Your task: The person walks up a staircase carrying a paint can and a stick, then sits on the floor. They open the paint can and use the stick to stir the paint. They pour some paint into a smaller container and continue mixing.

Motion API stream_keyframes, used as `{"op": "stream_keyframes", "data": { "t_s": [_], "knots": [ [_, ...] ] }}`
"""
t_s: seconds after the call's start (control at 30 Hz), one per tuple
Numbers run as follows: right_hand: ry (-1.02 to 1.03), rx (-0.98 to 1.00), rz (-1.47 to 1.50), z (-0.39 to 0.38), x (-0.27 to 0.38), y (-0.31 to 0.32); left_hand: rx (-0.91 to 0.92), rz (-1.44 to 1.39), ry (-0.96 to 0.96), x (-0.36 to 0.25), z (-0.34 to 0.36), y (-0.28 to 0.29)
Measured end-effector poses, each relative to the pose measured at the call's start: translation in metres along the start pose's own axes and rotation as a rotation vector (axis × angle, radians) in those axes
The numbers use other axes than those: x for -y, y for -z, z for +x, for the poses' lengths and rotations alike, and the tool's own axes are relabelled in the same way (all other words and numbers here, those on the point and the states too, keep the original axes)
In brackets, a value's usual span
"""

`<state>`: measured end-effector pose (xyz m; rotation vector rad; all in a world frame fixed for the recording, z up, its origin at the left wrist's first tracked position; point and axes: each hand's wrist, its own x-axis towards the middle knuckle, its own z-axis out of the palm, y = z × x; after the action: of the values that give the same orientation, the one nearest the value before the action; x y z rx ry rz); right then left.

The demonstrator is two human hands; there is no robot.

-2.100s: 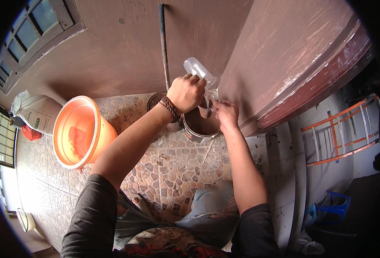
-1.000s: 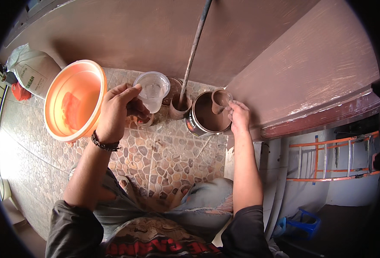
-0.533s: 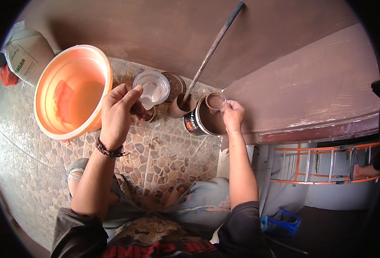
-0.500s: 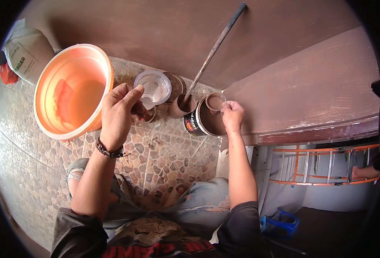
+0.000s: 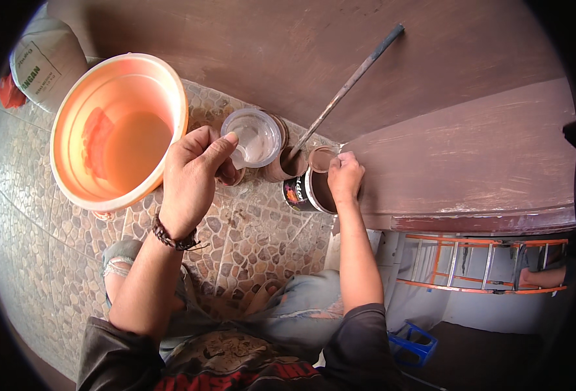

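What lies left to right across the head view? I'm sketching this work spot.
Grey sack → orange basin → left hand → clear plastic cup → small brown pot with stick → paint can → right hand → orange ladder.

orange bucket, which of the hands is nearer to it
Left. The left hand, holding a clear plastic cup, sits right beside the orange bucket rim. The right hand is farther off, on the paint can.

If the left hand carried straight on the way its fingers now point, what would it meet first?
The left hand holds a clear plastic cup and points up-right. Next in line is probably the small brown can holding the stick, though depth is unclear.
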<state>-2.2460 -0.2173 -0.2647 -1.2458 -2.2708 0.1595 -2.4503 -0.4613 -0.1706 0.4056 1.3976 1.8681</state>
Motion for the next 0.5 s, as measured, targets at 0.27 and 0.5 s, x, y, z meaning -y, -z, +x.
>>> {"op": "stream_keyframes", "data": {
  "t_s": [0.27, 0.5],
  "knots": [
    [0.037, 0.090, -0.105, 0.001, 0.020, 0.003, 0.013, 0.012, 0.009, -0.001, 0.001, 0.004],
    [0.030, 0.110, -0.150, 0.001, 0.028, 0.004, 0.033, 0.009, 0.002, -0.001, 0.001, 0.004]
  ]
}}
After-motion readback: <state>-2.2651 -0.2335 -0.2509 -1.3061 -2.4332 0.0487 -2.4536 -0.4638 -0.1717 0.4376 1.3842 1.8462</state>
